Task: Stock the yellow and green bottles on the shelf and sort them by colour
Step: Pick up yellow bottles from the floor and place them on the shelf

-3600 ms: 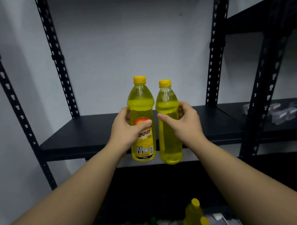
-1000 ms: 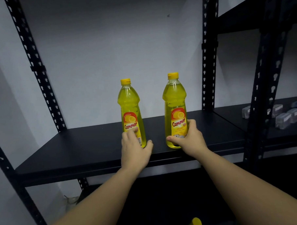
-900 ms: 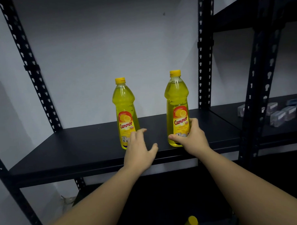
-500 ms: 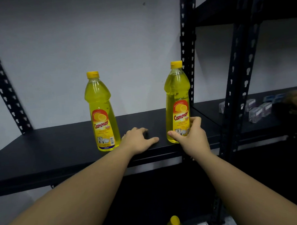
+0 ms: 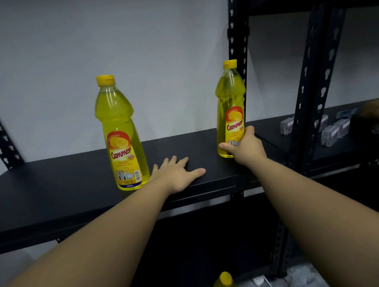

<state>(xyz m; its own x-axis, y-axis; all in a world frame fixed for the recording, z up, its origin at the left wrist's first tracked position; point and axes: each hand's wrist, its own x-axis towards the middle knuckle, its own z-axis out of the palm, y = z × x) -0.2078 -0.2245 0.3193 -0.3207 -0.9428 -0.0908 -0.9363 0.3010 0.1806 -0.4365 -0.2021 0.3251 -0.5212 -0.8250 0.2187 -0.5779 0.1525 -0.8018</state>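
Observation:
Two yellow bottles with yellow caps and red-yellow labels stand upright on the black shelf (image 5: 56,192). The left bottle (image 5: 120,133) stands free near the shelf's front. My left hand (image 5: 177,173) lies flat on the shelf just right of it, fingers spread, holding nothing. The right bottle (image 5: 231,106) stands near the shelf's right end, beside the upright post. My right hand (image 5: 245,146) grips its base, thumb in front and fingers round the side. No green bottle is in view.
Black perforated posts (image 5: 238,54) frame the shelf on the right, with a second post (image 5: 312,83) in front. The neighbouring shelf holds several small clear boxes (image 5: 331,130). A third yellow bottle's cap (image 5: 225,281) shows below, near the floor.
Both bottles were carried up and set on the shelf. My left hand let go of the left bottle and now rests flat. My right hand slid the other bottle rightward.

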